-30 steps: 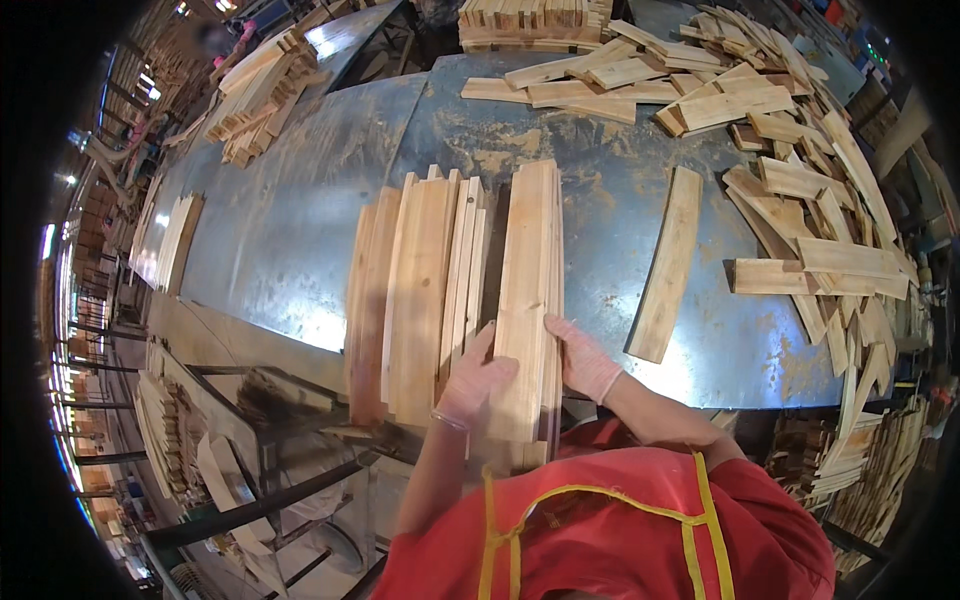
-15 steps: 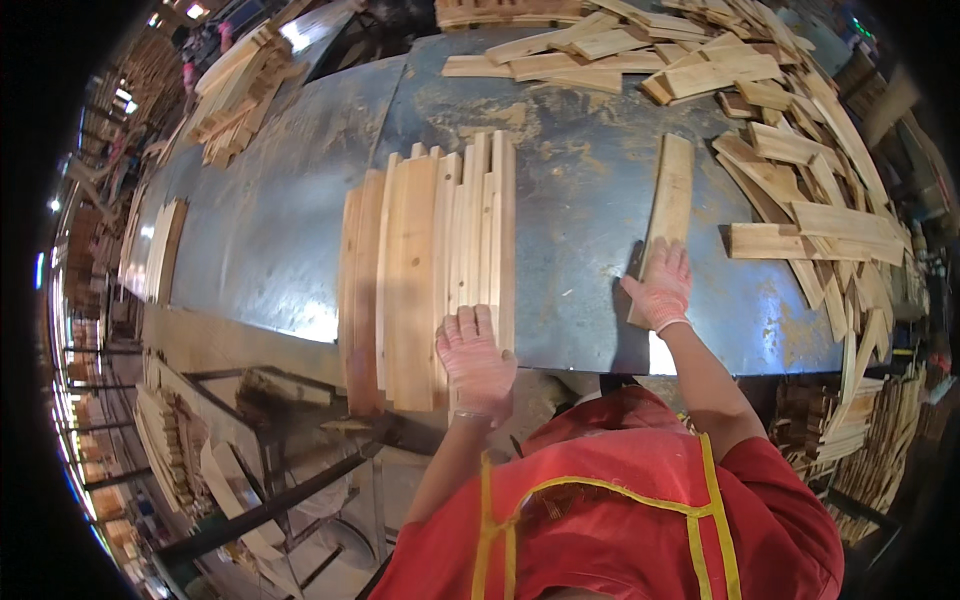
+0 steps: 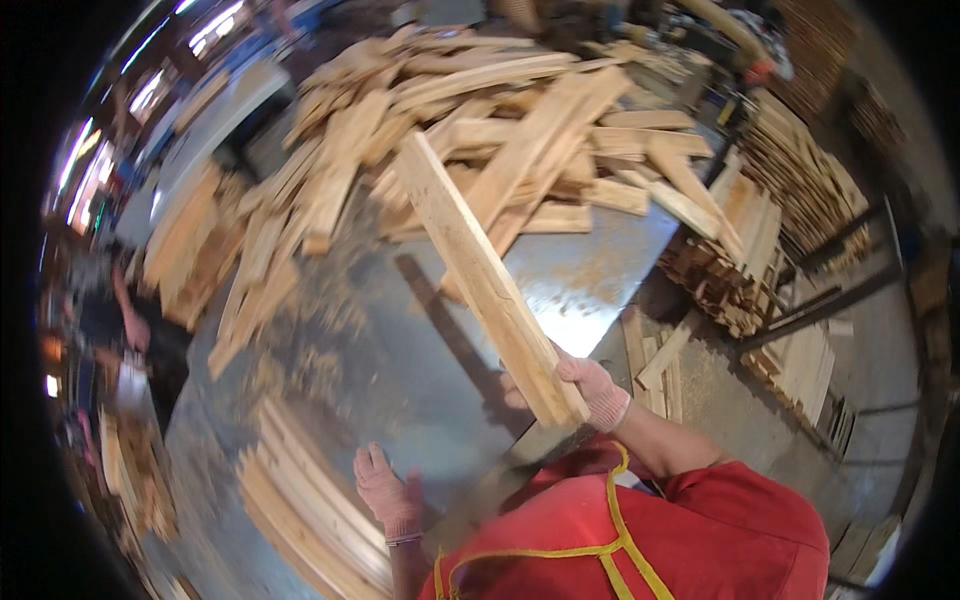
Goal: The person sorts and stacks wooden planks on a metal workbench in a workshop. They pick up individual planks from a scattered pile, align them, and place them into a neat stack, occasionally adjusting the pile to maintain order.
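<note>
A long pale wooden board (image 3: 478, 275) is tilted up off the metal tabletop, its far end raised toward the wood pile. My gloved right hand (image 3: 590, 390) grips it at the near end, thumb on one face and fingers round the other side. Beside the row of boards (image 3: 310, 500) at the lower left, my gloved left hand (image 3: 387, 492) is held with fingers stretched and nothing in it. Those boards lie side by side, blurred by motion.
A big loose pile of boards (image 3: 560, 170) covers the far part of the metal table (image 3: 400, 380). Stacked wood (image 3: 740, 260) stands by a dark metal frame (image 3: 820, 310) on the right. Another person (image 3: 120, 310) is at the far left.
My view has swung right toward the wood pile. The right hand has raised the board from the tabletop. My left hand has come off the row of boards.
</note>
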Demonstrator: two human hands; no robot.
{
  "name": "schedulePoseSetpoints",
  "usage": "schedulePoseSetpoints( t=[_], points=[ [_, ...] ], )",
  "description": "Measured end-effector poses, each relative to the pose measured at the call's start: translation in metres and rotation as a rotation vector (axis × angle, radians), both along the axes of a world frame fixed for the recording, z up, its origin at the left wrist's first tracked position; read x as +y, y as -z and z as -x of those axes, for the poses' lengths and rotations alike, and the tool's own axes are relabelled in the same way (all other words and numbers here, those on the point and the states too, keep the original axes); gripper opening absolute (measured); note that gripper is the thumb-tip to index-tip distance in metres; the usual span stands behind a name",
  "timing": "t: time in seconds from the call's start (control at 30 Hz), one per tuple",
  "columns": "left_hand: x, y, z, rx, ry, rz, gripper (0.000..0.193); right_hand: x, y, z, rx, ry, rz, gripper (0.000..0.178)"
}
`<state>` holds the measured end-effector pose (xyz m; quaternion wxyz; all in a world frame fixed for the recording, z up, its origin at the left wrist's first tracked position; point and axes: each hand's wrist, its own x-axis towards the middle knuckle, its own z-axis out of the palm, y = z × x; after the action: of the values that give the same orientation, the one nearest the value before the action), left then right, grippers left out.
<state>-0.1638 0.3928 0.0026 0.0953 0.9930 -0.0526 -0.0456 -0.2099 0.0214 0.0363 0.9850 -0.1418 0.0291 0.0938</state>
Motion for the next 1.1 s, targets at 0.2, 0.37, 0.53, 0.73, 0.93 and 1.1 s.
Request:
schedulePoseSetpoints(
  t=[0.2, 0.37, 0.53, 0.73, 0.93, 1.1],
  points=[
    [-0.206, -0.013, -0.108, -0.134, 0.295, 0.027, 0.105, -0.207, -0.028, 0.064, 0.120, 0.411, 0.390, 0.098],
    [-0.291, 0.026, -0.244, -0.077, 0.232, 0.343, 0.110, -0.431, 0.059, 0.121, 0.515, 1.024, 0.857, 0.077],
    [-0.385, 0.053, -0.224, -0.015, 0.044, 0.148, 0.122, -0.637, 0.203, 0.236, 1.379, 1.094, 1.238, 0.051],
    [-0.368, 0.081, -0.234, -0.041, 0.015, -0.005, 0.128, -0.772, 0.325, 0.328, 1.661, -0.605, 2.274, 0.055],
    [-0.426, 0.022, -0.235, 0.135, -0.002, -0.128, 0.118, -0.717, 0.210, 0.151, 1.410, 0.376, 1.931, 0.086],
    [-0.456, -0.004, -0.277, -0.118, 0.182, -0.020, 0.098, -0.684, 0.195, 0.023, 0.501, 0.373, 1.542, 0.095]
  ],
)
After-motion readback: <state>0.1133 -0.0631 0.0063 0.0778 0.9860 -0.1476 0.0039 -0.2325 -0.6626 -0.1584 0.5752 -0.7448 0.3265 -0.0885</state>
